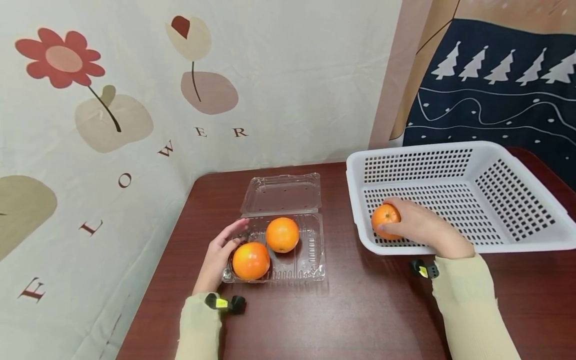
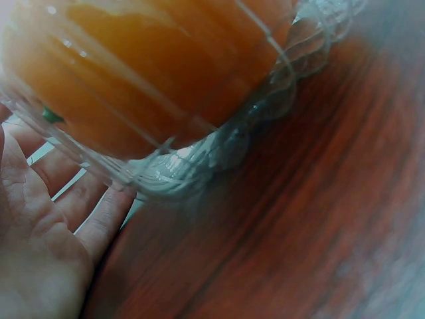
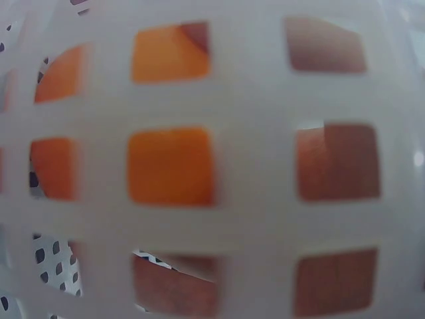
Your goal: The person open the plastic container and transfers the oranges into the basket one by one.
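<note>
Inside the left end of the white plastic basket (image 1: 463, 247), my right hand (image 1: 416, 225) grips an orange (image 1: 384, 218), thumb and fingers around its side. The right wrist view shows that orange (image 3: 170, 166) through the holes of the basket wall. My left hand (image 1: 219, 260) lies against the left side of a clear plastic clamshell box (image 1: 310, 255), its fingers extended along the wall. Two oranges sit in the box: one (image 1: 250, 261) at the front left beside my left thumb, another (image 1: 282, 234) behind it. In the left wrist view the near orange (image 2: 153, 73) shows through the clear wall.
The box's lid (image 1: 283, 195) is folded back flat behind it. All this stands on a dark red wooden table (image 1: 360, 315). A printed cloth (image 1: 292, 90) hangs along the table's back and left edges, and a dark patterned cloth (image 1: 495, 110) hangs behind the basket.
</note>
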The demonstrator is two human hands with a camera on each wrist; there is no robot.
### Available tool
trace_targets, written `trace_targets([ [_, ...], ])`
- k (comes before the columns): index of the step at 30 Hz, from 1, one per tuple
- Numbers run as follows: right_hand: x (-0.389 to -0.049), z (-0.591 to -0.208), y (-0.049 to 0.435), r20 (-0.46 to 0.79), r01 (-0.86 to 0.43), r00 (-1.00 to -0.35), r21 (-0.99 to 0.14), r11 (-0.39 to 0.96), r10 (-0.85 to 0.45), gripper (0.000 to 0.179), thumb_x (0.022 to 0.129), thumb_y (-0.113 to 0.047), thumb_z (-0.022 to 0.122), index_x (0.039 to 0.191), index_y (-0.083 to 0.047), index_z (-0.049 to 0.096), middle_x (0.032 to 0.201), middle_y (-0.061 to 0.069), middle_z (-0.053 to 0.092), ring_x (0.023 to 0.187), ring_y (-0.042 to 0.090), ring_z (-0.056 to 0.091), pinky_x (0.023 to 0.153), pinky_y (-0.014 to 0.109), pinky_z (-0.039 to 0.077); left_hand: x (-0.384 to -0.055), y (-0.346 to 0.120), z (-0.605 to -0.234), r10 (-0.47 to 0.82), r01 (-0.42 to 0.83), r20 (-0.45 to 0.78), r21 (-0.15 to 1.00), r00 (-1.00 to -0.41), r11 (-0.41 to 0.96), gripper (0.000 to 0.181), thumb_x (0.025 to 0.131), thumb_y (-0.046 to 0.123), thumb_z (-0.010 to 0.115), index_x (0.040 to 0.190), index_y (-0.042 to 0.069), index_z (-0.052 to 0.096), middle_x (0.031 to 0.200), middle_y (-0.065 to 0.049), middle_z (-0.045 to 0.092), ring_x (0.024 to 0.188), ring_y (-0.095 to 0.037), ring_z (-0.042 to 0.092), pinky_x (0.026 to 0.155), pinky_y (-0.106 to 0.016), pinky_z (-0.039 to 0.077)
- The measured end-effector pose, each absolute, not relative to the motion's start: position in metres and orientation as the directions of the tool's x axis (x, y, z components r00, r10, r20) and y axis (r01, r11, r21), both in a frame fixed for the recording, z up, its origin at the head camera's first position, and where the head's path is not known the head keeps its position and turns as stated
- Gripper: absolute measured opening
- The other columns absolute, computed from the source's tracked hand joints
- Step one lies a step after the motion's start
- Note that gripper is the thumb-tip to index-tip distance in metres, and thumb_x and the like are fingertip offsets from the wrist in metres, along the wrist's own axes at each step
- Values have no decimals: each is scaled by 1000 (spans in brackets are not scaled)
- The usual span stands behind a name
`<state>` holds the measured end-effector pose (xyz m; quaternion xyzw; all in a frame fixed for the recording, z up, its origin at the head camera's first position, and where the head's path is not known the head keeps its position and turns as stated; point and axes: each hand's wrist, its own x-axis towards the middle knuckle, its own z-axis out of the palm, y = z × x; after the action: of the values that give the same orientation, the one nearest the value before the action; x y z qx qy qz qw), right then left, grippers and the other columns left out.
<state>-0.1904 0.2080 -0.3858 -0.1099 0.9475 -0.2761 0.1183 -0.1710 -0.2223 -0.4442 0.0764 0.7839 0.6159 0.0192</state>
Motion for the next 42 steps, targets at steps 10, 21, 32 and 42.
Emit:
trace_targets([
  [10,-192,-385,209,-155,-151,-949,-539,829,-274,61,78,-37,61,125,-3,42,103,13,54,88,27,49,73,41,42,-171,-222,-445,147,102,70,969,-987,223,41,92,1,40,132,12,44,133,-6,44,121,-24,40,94,-26,39],
  [21,-193,-385,209,-163,-147,-950,-518,843,-266,63,79,-35,60,128,-2,40,109,15,52,91,28,47,76,44,41,-172,-223,-445,152,115,82,969,-985,221,41,92,0,39,132,11,44,133,-7,44,121,-24,41,93,-25,39],
  [32,-193,-386,208,-149,-159,-951,-515,842,-271,60,79,-33,60,127,-2,41,110,16,51,92,29,47,78,45,40,-172,-223,-444,149,110,77,968,-986,228,41,92,1,39,131,12,45,133,-7,44,121,-24,41,93,-26,39],
  [42,-191,-385,207,-150,-157,-951,-519,840,-270,62,79,-31,59,129,0,39,113,18,50,94,30,46,81,46,40,-172,-223,-446,145,99,67,969,-987,227,41,93,1,39,131,14,45,132,-5,45,121,-23,41,95,-31,38],
])
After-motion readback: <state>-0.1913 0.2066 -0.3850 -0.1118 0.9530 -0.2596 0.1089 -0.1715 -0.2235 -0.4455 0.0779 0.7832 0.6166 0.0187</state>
